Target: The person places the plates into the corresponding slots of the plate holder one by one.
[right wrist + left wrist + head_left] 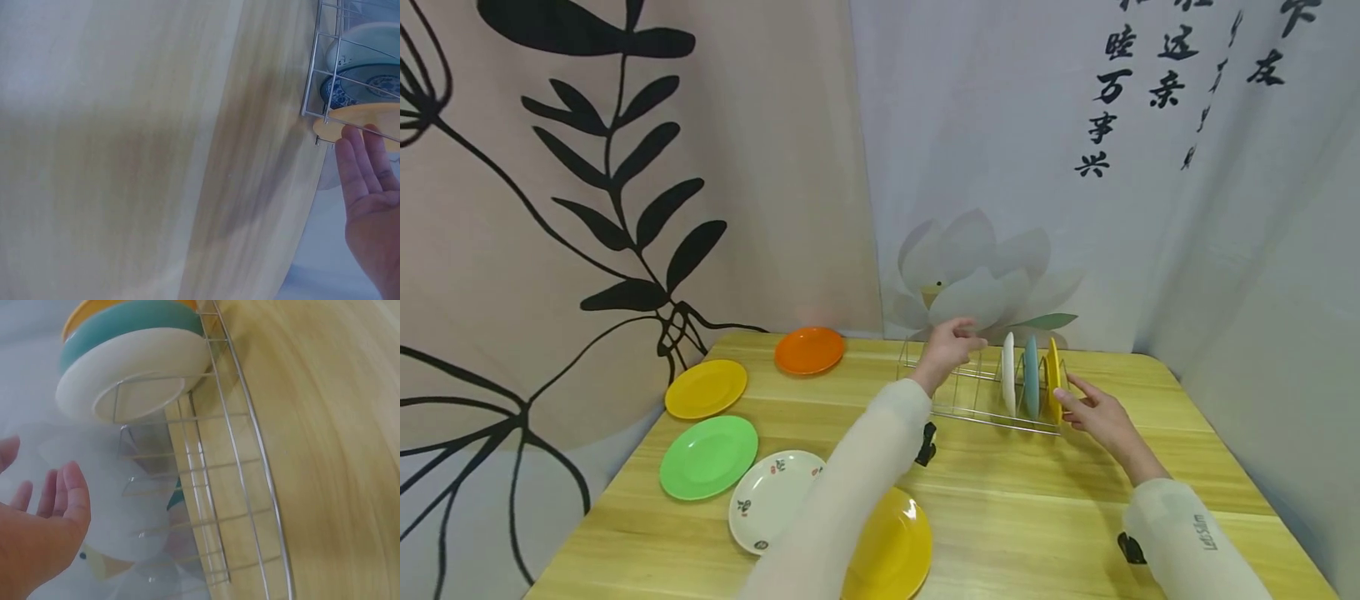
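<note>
A wire dish rack (977, 412) stands at the back of the table, with a white plate (1009, 375), a blue-green plate (1032, 377) and a yellow plate (1054, 381) upright at its right end. My right hand (1097, 414) is at the outer face of that yellow plate. In the right wrist view its fingers (353, 164) reach out nearly straight, tips at the plate and the rack's end wire. Above the rack's left part is my left hand (950, 350). The left wrist view shows its fingers (76, 490) loosely bent, with nothing in them, apart from the plates.
Left on the table lie an orange plate (809, 350), a yellow plate (706, 389), a green plate (709, 457) and a white patterned plate (775, 500). Another yellow plate (895, 546) is partly behind my left sleeve. A curtain (1000, 167) hangs behind the table.
</note>
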`<state>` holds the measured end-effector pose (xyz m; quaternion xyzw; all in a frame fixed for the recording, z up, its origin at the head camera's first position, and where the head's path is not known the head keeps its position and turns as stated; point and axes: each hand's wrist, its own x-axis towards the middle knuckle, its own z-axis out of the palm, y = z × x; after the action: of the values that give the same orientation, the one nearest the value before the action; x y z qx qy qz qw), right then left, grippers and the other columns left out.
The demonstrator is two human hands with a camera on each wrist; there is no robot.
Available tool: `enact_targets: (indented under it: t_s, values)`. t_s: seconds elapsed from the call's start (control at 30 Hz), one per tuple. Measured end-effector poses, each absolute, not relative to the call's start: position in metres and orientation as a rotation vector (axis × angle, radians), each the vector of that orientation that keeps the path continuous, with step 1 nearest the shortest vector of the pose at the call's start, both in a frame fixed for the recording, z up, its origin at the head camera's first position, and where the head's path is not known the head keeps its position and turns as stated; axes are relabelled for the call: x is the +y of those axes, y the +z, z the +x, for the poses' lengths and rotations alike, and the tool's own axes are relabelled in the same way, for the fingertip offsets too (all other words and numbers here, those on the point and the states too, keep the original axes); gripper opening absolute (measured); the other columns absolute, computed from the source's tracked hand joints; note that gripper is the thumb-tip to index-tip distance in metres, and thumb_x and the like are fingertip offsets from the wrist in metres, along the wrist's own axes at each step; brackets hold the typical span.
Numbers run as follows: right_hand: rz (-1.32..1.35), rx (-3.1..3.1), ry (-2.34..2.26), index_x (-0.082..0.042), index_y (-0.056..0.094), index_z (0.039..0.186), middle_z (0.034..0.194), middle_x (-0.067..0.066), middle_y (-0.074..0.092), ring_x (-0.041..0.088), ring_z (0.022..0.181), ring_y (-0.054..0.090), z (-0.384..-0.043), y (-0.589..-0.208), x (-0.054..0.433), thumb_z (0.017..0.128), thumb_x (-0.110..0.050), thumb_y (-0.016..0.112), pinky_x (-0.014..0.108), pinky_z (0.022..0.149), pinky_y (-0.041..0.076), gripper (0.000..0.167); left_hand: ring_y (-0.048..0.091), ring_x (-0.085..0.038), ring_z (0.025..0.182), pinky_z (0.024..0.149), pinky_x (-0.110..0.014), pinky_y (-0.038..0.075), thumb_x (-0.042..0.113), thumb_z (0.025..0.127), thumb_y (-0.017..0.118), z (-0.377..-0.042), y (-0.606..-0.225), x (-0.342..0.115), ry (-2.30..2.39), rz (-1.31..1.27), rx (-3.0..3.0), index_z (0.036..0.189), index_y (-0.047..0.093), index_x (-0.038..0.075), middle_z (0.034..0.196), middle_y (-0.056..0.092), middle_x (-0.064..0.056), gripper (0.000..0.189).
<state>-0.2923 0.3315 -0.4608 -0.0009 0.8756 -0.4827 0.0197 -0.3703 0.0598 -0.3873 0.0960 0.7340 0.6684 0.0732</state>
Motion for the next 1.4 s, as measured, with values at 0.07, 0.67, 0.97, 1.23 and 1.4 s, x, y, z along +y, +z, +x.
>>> enact_targets:
  t_s: [0.07,0.67,0.97,1.23,1.4]
  values:
    - [-0.008,2.717,-1.497,-0.008,0.019,0.159,0.134,0.035,0.052,0.041,0.111,0.062,-0.292,-0.461,0.333,0.098,-0.058,0.050,0.046,0.091,0.054,0.085,0.061,-0.022,0.102,0.088,-0.042,0.054,0.012,0.092,0.072,-0.371,-0.383,0.055,2.003,0.289,2.192,0.138,0.057,0.012,0.112,0.061,-0.006,0.049]
    - [-0.011,2.707,-1.511,-0.010,0.017,0.159,0.133,0.035,0.052,0.043,0.113,0.060,-0.296,-0.456,0.334,0.097,-0.059,0.050,0.047,0.093,0.053,0.086,0.055,-0.033,0.119,0.102,-0.049,0.047,0.008,0.096,0.065,-0.375,-0.372,-0.037,1.911,0.334,2.122,0.145,0.050,0.009,0.133,0.055,-0.018,0.051]
    - [-0.027,2.717,-1.503,-0.008,0.018,0.159,0.131,0.034,0.054,0.044,0.112,0.061,-0.296,-0.457,0.333,0.098,-0.057,0.050,0.044,0.091,0.055,0.084,0.053,-0.038,0.123,0.103,-0.052,0.045,0.008,0.096,0.065,-0.355,-0.390,-0.093,1.850,0.313,2.108,0.145,0.049,0.008,0.127,0.057,-0.016,0.051]
    - [-0.013,2.700,-1.499,-0.010,0.018,0.159,0.134,0.035,0.051,0.041,0.111,0.062,-0.293,-0.462,0.333,0.097,-0.059,0.050,0.044,0.090,0.055,0.085,0.054,-0.034,0.121,0.103,-0.051,0.046,0.013,0.098,0.063,-0.331,-0.408,-0.170,1.888,0.257,2.160,0.148,0.043,0.005,0.134,0.052,-0.020,0.054]
    - [-0.020,2.709,-1.499,-0.010,0.018,0.159,0.133,0.035,0.052,0.042,0.111,0.062,-0.292,-0.462,0.333,0.098,-0.059,0.050,0.044,0.089,0.055,0.085,0.054,-0.030,0.120,0.105,-0.051,0.043,0.020,0.099,0.063,-0.322,-0.420,-0.236,1.948,0.109,2.238,0.151,0.038,0.005,0.132,0.051,-0.018,0.059]
